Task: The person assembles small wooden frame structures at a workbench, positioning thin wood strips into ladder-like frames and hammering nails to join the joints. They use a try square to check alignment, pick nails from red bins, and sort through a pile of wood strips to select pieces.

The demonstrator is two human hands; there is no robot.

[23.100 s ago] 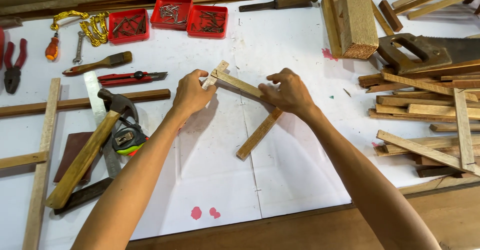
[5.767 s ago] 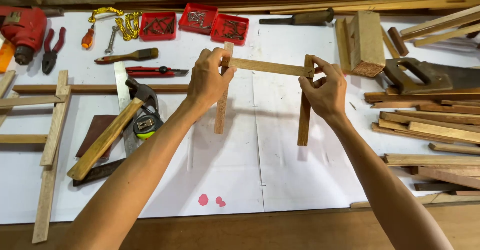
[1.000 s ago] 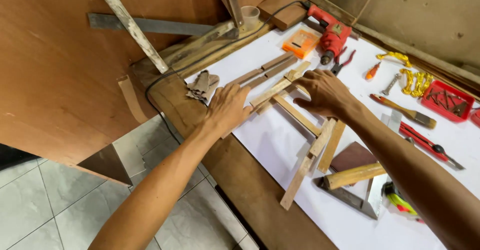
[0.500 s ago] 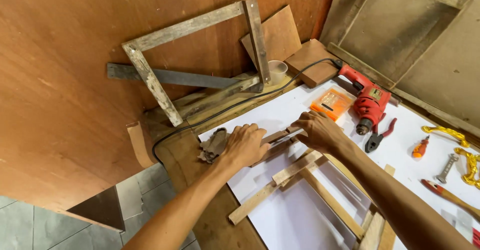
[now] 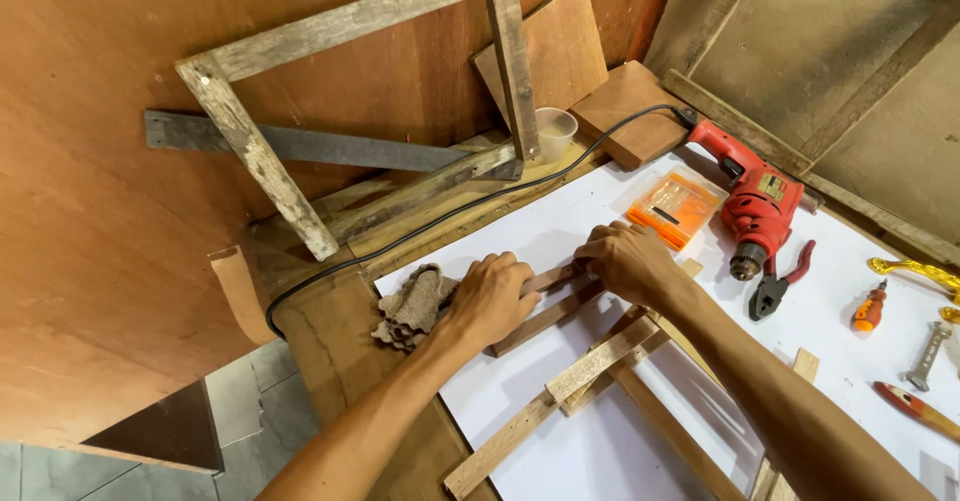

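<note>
Both hands are working together: I'm curling my left hand (image 5: 492, 299) and right hand (image 5: 628, 259) over a wood slat (image 5: 545, 299), its long axis running eight to two o'clock.

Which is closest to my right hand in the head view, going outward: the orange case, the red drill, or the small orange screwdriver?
From the right hand:
1. Orange case, just beyond the hand on the white sheet.
2. Red drill, past the case, toward the wall.
3. Small orange screwdriver, farthest, off to the right beyond the pliers.
</note>
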